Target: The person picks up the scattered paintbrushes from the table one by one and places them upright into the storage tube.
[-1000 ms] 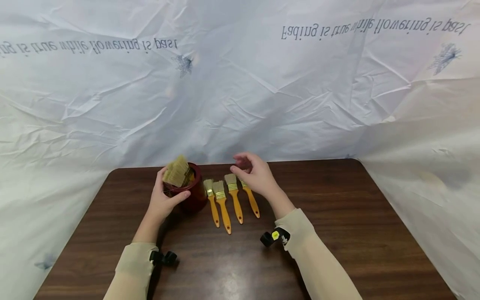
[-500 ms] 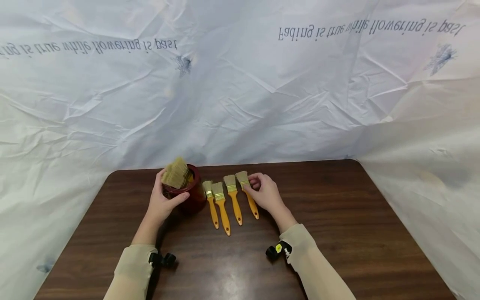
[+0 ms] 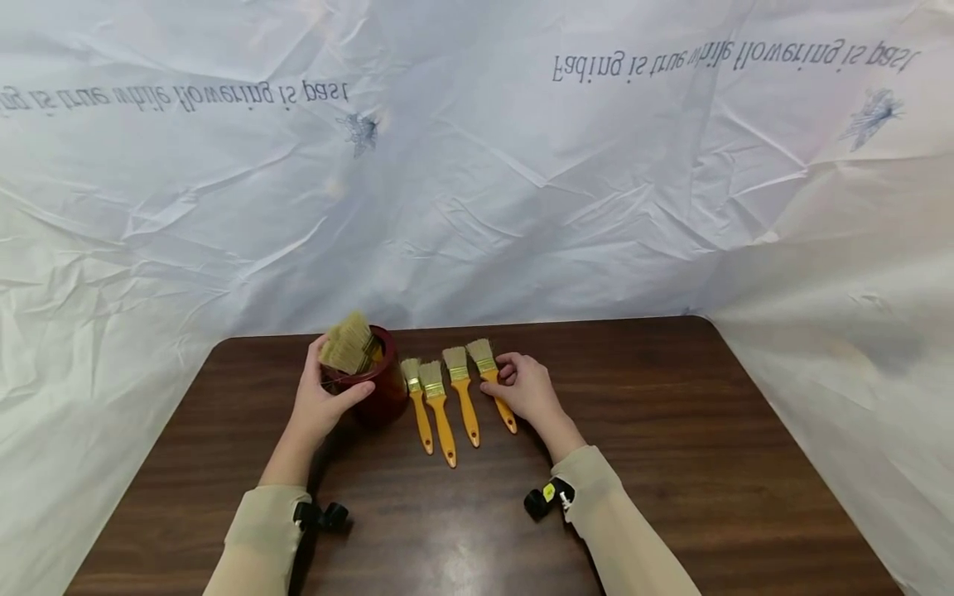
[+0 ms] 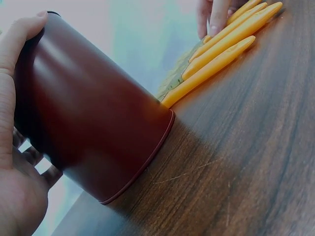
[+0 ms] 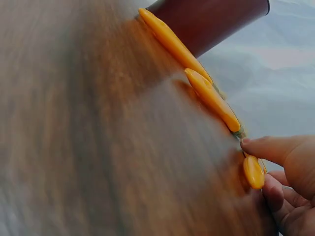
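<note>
A dark red cup (image 3: 378, 387) (image 4: 93, 118) holding several paintbrushes bristles-up stands on the wooden table (image 3: 671, 463). My left hand (image 3: 320, 401) (image 4: 12, 147) grips the cup round its side. Right of it lie several yellow-handled brushes side by side. My right hand (image 3: 522, 387) (image 5: 283, 182) pinches the rightmost brush (image 3: 493, 384) (image 5: 253, 172) at its handle, thumb and fingers curled round it. The neighbouring brush (image 3: 464, 394) lies untouched on the table.
A crinkled white sheet (image 3: 477, 182) with printed text hangs behind and round the table. The table's near part and right side (image 3: 708, 513) hold nothing else. Black wrist cameras (image 3: 547, 497) sit on both sleeves.
My right hand came down from above the brushes, drew back toward me and took hold of the rightmost brush's handle. The left hand stayed on the cup.
</note>
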`<state>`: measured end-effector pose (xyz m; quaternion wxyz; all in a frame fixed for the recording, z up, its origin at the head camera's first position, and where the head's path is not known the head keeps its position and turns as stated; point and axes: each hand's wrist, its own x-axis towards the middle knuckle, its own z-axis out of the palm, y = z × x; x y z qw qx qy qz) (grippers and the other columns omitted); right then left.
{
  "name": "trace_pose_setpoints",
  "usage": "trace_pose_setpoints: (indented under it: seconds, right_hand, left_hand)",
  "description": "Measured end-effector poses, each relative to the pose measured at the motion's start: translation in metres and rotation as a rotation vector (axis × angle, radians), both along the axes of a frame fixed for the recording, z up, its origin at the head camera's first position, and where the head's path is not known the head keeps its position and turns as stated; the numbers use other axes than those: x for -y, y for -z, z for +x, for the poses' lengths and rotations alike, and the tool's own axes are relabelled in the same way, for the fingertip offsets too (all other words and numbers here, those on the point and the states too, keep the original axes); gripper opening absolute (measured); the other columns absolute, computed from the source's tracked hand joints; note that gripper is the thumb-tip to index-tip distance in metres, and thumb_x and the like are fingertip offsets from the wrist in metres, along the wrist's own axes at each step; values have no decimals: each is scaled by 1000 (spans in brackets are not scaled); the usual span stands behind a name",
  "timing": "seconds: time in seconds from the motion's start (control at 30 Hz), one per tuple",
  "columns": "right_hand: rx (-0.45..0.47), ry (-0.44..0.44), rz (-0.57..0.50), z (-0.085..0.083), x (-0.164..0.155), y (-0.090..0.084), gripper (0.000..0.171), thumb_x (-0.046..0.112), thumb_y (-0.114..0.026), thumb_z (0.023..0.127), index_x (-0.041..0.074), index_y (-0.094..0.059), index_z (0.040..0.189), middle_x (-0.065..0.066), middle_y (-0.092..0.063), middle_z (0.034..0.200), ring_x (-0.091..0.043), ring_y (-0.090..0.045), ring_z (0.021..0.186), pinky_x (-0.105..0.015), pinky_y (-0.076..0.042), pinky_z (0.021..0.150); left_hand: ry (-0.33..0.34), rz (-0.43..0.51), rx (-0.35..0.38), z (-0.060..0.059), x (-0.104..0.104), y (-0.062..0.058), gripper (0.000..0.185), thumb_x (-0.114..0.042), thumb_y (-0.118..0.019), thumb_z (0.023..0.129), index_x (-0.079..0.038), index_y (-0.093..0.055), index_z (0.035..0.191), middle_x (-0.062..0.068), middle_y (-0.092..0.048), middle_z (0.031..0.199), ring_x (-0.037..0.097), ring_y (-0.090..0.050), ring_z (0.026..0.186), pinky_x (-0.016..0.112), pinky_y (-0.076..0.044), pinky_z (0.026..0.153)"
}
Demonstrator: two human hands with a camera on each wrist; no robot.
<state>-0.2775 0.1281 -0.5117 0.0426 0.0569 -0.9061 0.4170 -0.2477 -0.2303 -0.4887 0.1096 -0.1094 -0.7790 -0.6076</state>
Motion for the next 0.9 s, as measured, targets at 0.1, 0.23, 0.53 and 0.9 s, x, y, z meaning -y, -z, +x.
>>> trace_pose_setpoints:
  seconds: [0.1, 0.23, 0.53, 0.9]
  right_hand:
    - [-3, -1, 18, -1, -1, -1, 52, 29, -91, 94, 3, -73, 136, -4, -70, 104, -18, -66, 89, -40, -59, 82]
    - [-11, -12, 41, -2, -2, -1, 49, 28, -90, 95, 2, -75, 133, -3, -72, 103, -17, -67, 88, -39, -60, 81]
    - [-13, -17, 35, -2, -5, -4, 38, 17, -88, 95, 2, -77, 128, -2, -72, 98, -15, -68, 86, -39, -61, 82]
    - [8, 1, -53, 2, -14, -10, 34, 16, -88, 95, 6, -77, 126, -6, -76, 108, -22, -73, 94, -42, -62, 84]
  left_hand:
    - [-5, -4, 2, 1, 1, 0, 97, -5, -85, 91, -27, -32, 169, 7, -49, 152, 17, -49, 134, 33, -43, 104]
    - [-12, -15, 3, 2, 2, -1, 98, -6, -85, 91, -27, -31, 170, 7, -49, 152, 17, -49, 134, 36, -43, 105]
    - [-18, -20, -2, -1, 2, 2, 97, -9, -85, 91, -29, -32, 170, 5, -50, 150, 18, -49, 133, 38, -42, 105]
    - [-13, -33, -9, -3, 2, 3, 96, -11, -85, 92, -31, -32, 170, 6, -50, 151, 19, -48, 134, 39, -43, 105]
